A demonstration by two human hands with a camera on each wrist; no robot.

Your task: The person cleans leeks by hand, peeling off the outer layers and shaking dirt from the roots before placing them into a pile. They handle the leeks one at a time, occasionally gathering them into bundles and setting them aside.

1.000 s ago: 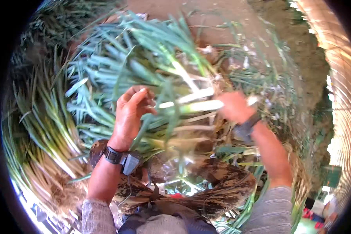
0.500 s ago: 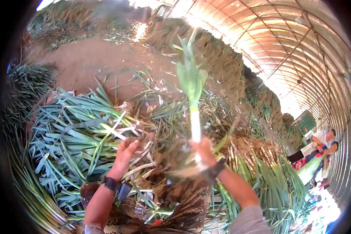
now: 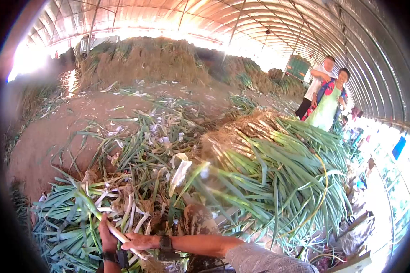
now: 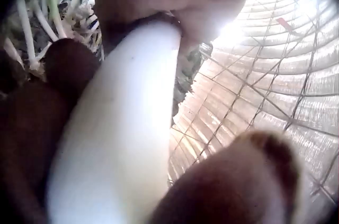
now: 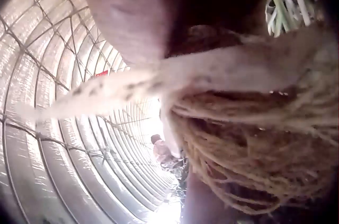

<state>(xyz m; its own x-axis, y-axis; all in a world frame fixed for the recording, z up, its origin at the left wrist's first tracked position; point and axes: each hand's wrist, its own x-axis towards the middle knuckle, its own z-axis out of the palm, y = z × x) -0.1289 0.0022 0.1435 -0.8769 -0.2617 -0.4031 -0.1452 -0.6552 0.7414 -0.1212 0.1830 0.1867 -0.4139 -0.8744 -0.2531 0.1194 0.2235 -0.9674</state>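
Both hands meet on one green onion (image 3: 116, 234) at the lower left of the head view, its leaves toward the upper left and its root end toward the lower right. My left hand (image 3: 107, 236) grips the stalk, with its smooth white part (image 4: 122, 123) close up between finger and thumb in the left wrist view. Nearer the root end, my right hand (image 3: 143, 241) pinches the onion. The right wrist view shows stringy roots (image 5: 249, 155) hanging below a pale, spotted strip (image 5: 122, 86) beside that hand's curled fingers.
Below the hands lies a pile of green onions (image 3: 68, 232). A large stacked heap (image 3: 278, 164) stands to the right, roots inward. Cut leaves and peelings (image 3: 155, 132) litter the soil. Two people (image 3: 325, 86) stand at the back right under the arched roof (image 3: 373, 59).
The right hand lifted a green onion from the pile, then brought it down to the lower left. My left hand, empty before, now grips it too. The head view has swung up and right.
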